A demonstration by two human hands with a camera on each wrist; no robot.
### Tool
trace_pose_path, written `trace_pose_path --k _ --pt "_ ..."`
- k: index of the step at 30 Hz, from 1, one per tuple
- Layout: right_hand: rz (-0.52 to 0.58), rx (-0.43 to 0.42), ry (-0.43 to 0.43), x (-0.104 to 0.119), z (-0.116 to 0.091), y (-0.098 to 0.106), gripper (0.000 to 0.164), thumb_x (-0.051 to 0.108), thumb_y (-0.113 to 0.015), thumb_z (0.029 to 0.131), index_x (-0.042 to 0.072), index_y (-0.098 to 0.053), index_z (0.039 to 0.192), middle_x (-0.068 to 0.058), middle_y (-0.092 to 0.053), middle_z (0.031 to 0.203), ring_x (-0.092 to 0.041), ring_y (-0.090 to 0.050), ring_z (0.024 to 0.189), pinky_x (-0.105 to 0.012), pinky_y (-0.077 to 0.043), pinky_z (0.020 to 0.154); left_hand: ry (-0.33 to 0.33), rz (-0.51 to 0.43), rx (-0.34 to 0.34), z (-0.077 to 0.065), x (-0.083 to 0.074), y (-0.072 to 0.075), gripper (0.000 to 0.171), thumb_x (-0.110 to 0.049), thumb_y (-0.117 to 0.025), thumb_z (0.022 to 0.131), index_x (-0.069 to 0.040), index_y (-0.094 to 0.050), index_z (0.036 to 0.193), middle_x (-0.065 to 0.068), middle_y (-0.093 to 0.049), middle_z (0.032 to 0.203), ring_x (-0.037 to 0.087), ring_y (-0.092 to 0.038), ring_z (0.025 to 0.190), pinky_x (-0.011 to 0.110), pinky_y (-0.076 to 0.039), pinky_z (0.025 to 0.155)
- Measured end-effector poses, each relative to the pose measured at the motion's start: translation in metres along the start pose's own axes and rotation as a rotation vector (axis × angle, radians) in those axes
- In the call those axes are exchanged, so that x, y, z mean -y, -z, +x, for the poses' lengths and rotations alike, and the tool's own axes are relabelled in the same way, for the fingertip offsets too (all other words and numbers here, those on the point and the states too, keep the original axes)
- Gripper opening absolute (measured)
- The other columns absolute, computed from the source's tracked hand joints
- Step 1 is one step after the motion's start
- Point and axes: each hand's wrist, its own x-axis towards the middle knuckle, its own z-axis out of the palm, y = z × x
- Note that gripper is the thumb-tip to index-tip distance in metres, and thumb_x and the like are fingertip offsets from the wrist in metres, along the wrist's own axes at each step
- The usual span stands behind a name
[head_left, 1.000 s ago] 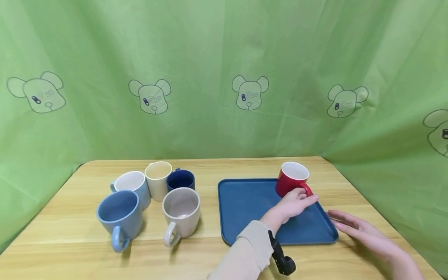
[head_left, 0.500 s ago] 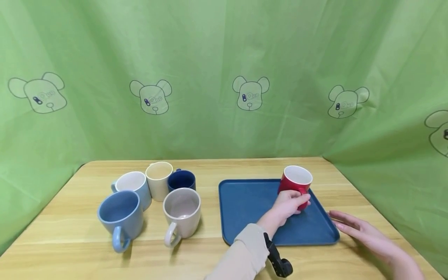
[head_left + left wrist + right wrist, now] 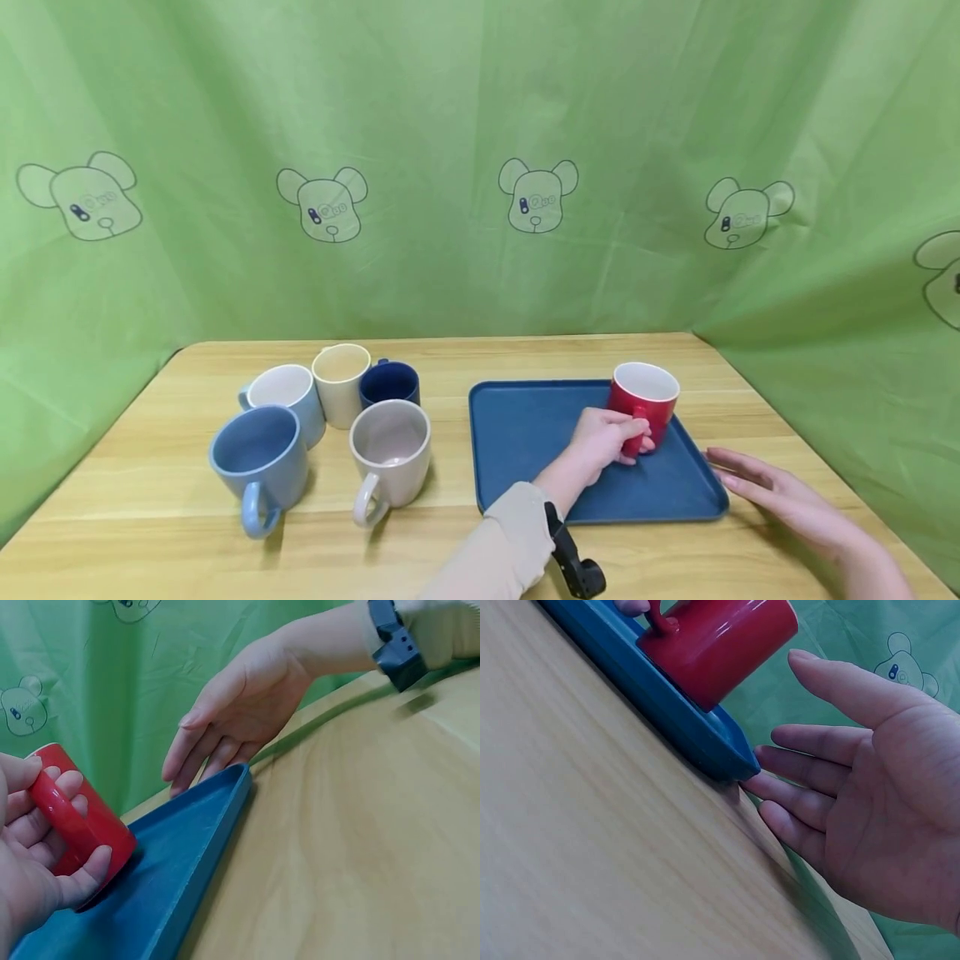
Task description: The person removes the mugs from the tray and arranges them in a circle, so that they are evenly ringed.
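Observation:
My left hand (image 3: 606, 440) grips the handle of a red mug (image 3: 660, 410) with a white inside, over the right part of a blue tray (image 3: 525, 450). In the left wrist view, fingers are curled through the handle of the red mug (image 3: 97, 817), and the thumb lies on it. The mug stands upright in the head view; whether its base touches the tray I cannot tell. Beside the tray's right edge is my right hand (image 3: 787, 500). Its fingers are extended in the right wrist view, fingertips at the corner of the tray (image 3: 705, 742), and it holds nothing.
On the wooden table's left stand several mugs: a blue mug (image 3: 262, 467), a light blue mug (image 3: 303, 408), a cream mug (image 3: 339, 396), a navy mug (image 3: 388, 387) and a grey mug (image 3: 393, 467). A green curtain (image 3: 435, 275) with bear heads hangs behind.
The red mug has moved nearer along the tray's right side, and its handle has turned toward the left. My left hand went with it, fingers now around the handle. The right hand stayed in place.

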Motion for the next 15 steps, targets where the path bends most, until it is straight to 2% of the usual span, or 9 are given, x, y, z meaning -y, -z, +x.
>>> trace_pose_path --k 2,6,9,12,15 --pt "0.003 0.002 -0.011 -0.001 0.001 0.000 0.051 0.025 -0.043 0.099 -0.004 -0.032 0.140 0.026 -0.044 0.124 0.026 -0.030 0.103 -0.012 -0.035 0.078 0.002 -0.008 0.008 -0.004 0.000 0.002 0.015 -0.017 -0.069 0.083 -0.003 -0.073 0.080 0.009 -0.067 0.068 0.019 -0.067 0.066 0.033 -0.054 0.059" --pt "-0.006 0.006 0.001 -0.003 0.002 0.000 0.050 0.024 -0.042 0.099 -0.004 -0.032 0.140 0.004 -0.046 0.135 0.026 -0.029 0.103 -0.012 -0.036 0.078 -0.015 0.010 0.019 -0.013 -0.004 0.004 0.016 -0.017 -0.069 0.083 -0.002 -0.073 0.079 0.009 -0.068 0.067 0.018 -0.066 0.066 0.032 -0.054 0.058" --pt "0.009 0.009 0.029 -0.004 0.002 0.000 0.050 0.021 -0.042 0.100 -0.007 -0.031 0.139 0.011 -0.047 0.132 0.025 -0.030 0.105 -0.011 -0.035 0.079 -0.032 0.035 0.027 -0.021 -0.013 0.007 0.017 -0.017 -0.069 0.084 -0.002 -0.073 0.080 0.009 -0.068 0.067 0.017 -0.066 0.065 0.033 -0.054 0.059" --pt "0.040 0.009 0.047 -0.003 0.001 -0.001 0.050 0.019 -0.043 0.099 -0.009 -0.030 0.138 0.028 -0.045 0.123 0.023 -0.032 0.106 -0.009 -0.034 0.080 -0.043 0.061 0.041 -0.032 -0.023 0.013 0.016 -0.017 -0.068 0.084 -0.003 -0.073 0.082 0.008 -0.068 0.068 0.015 -0.065 0.065 0.032 -0.054 0.059" --pt "0.047 0.014 0.068 -0.003 0.001 -0.002 0.049 0.017 -0.042 0.099 -0.011 -0.030 0.138 0.032 -0.044 0.121 0.023 -0.033 0.107 -0.009 -0.033 0.080 -0.067 0.064 0.080 -0.045 -0.037 0.020 0.016 -0.016 -0.068 0.085 -0.002 -0.073 0.085 0.009 -0.068 0.069 0.014 -0.064 0.065 0.030 -0.054 0.059"
